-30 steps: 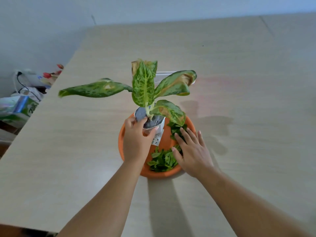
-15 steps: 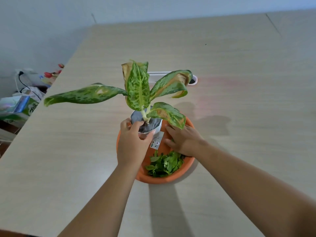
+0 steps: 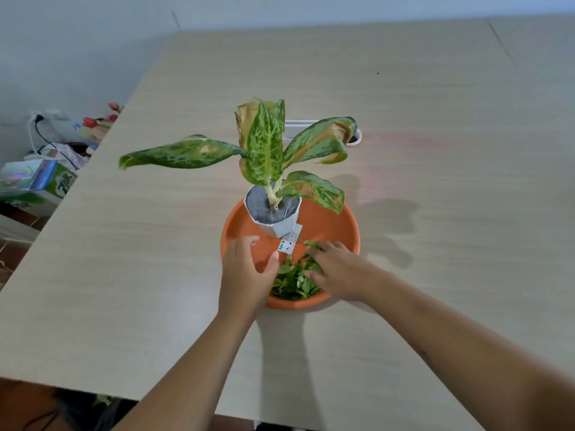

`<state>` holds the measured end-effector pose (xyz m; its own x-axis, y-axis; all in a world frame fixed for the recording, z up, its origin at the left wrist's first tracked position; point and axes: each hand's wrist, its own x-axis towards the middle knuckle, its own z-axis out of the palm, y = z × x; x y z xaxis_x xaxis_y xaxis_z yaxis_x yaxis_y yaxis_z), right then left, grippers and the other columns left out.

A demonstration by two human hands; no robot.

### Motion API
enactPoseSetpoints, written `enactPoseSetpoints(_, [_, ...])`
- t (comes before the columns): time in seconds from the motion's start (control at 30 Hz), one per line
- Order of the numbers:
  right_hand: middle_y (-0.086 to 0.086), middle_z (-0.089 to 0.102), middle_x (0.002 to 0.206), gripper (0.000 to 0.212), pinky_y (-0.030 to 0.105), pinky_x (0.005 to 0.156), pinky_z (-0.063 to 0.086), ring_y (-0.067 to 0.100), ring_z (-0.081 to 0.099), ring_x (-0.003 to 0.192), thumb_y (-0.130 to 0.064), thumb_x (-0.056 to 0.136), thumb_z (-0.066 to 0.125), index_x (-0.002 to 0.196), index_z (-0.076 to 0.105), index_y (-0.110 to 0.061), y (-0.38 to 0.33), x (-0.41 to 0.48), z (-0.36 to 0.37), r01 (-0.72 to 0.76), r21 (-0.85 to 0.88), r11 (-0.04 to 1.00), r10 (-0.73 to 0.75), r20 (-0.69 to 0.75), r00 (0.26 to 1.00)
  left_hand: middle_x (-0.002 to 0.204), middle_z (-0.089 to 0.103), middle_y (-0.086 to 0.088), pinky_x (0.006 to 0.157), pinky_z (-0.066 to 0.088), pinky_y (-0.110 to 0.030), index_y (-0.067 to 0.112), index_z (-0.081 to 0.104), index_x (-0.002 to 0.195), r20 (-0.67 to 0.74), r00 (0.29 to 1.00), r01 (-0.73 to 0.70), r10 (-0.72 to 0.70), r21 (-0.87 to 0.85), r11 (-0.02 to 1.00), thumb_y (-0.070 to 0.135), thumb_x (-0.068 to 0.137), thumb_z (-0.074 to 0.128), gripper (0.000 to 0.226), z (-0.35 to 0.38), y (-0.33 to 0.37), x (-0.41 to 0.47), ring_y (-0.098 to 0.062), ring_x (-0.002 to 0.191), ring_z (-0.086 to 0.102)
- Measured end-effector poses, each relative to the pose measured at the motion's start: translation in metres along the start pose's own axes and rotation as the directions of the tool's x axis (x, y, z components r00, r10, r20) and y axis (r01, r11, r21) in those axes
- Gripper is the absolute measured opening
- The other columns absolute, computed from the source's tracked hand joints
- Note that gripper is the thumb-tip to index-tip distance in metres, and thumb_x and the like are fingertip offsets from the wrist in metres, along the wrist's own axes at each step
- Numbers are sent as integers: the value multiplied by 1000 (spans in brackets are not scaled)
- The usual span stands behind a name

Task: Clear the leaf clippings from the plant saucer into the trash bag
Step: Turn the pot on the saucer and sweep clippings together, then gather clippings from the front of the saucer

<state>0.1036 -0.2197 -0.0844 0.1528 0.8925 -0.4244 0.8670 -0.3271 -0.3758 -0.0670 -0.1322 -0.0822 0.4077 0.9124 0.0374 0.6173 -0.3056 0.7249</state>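
Observation:
An orange plant saucer (image 3: 329,223) stands on the wooden table (image 3: 435,150). A white pot (image 3: 284,225) with a speckled green plant (image 3: 264,144) sits at the saucer's far side. Green leaf clippings (image 3: 294,281) lie piled at the saucer's near side. My left hand (image 3: 245,275) is over the saucer's near left rim, fingers apart, just left of the pile. My right hand (image 3: 339,272) rests on the pile's right side with fingers curled over the clippings. No trash bag is in view.
A white oblong object (image 3: 356,138) lies on the table behind the plant. Left of the table's edge, on a lower level, are a green carton (image 3: 46,181), cables and a wall socket (image 3: 39,119). The near table edge runs just below my forearms.
My left hand has let go of the white pot and dropped to the saucer's near left rim. My right hand has moved from beside the pot onto the clippings.

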Motion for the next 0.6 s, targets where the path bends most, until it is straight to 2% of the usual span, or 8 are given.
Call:
enactPoseSetpoints(0.03, [11, 38, 147, 57, 44, 111, 33, 33, 35, 135, -39, 96, 43, 145, 33, -13, -2, -2, 1, 17, 77, 997, -19, 27, 999, 112, 48, 10, 90, 41, -25, 21, 52, 122, 95, 995, -31, 30, 15, 999, 32, 84, 69, 43, 1, -4, -3, -15, 112, 50])
enactPoseSetpoints(0.1, [8, 39, 147, 59, 42, 112, 32, 29, 35, 136, -35, 92, 51, 146, 34, -17, -1, -3, -2, 11, 168, 986, -7, -26, 1000, 117, 48, 7, 95, 39, -26, 23, 50, 129, 332, 940, -113, 80, 81, 990, 37, 80, 71, 56, 4, -10, -3, -15, 115, 47])
enactPoseSetpoints(0.2, [6, 36, 147, 70, 45, 108, 36, 31, 33, 132, -37, 85, 59, 147, 29, -25, 7, -5, -6, -78, 44, 996, 80, -53, 995, 129, 45, 2, 102, 37, -31, 29, 42, 141, 544, 835, -246, 86, 229, 942, 52, 73, 72, 78, 13, -9, 6, -19, 120, 43])
enactPoseSetpoints(0.27, [5, 37, 145, 72, 44, 105, 38, 32, 36, 127, -37, 81, 62, 146, 31, -28, 0, -5, -3, -80, -35, 996, 81, 10, 997, 126, 44, 2, 101, 40, -34, 32, 48, 136, 575, 815, -257, 74, 244, 935, 48, 72, 74, 71, 17, -8, 10, -22, 116, 44])
enactPoseSetpoints(0.37, [8, 40, 141, 69, 41, 107, 35, 32, 38, 127, -33, 81, 65, 144, 37, -27, -11, -4, 1, -94, 80, 992, 92, 31, 995, 112, 48, -2, 90, 46, -37, 25, 60, 117, 594, 797, -260, 113, 167, 951, 26, 76, 67, 41, 16, -9, 18, -26, 108, 52])
enactPoseSetpoints(0.4, [8, 41, 140, 70, 42, 108, 35, 32, 37, 128, -33, 81, 66, 144, 37, -26, -10, -4, 0, -122, 111, 986, 122, 7, 992, 110, 49, -4, 89, 46, -38, 24, 61, 116, 587, 800, -254, 121, 148, 956, 23, 77, 64, 39, 14, -11, 21, -27, 106, 53])
enactPoseSetpoints(0.53, [7, 40, 137, 81, 44, 103, 41, 32, 38, 127, -42, 75, 70, 145, 32, -31, -12, -5, 1, -245, 20, 969, 246, -80, 966, 118, 46, -4, 100, 42, -38, 32, 48, 136, 593, 794, -304, 134, 197, 932, 37, 74, 69, 65, 8, -17, 32, -26, 112, 49])
enactPoseSetpoints(0.6, [8, 41, 135, 77, 38, 104, 39, 33, 42, 122, -36, 76, 70, 144, 35, -31, -22, -2, 6, -224, 26, 974, 225, -43, 973, 119, 45, -2, 100, 41, -36, 33, 50, 133, 644, 755, -323, 122, 203, 924, 37, 75, 70, 61, 8, -16, 31, -25, 111, 46])
